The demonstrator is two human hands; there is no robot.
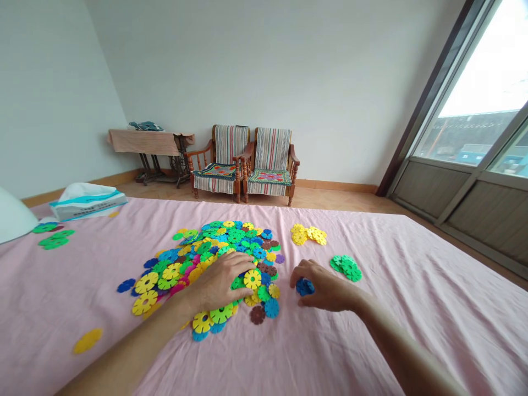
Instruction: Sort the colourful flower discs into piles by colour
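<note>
A large heap of notched plastic snowflake discs (171, 270) in yellow, green, blue, pink and brown lies on the pink cloth. Over the heap's right side rests my left hand (225, 278), fingers stretched forward and thumb apart; no disc shows in its grip. A yellow disc (252, 279) is beside its fingers. To the right of the heap, my right hand (324, 286) curls its fingers and thumb around dark blue snowflake discs (304, 286), low over the cloth. How many discs it has is partly hidden.
Beyond my right hand lie a group of yellow discs (308, 235) and a group of green discs (346, 267). A tissue pack (88, 202) and green discs (55, 239) are at the far left. A lone yellow disc (87, 341) lies front left. Two chairs (270, 159) stand beyond.
</note>
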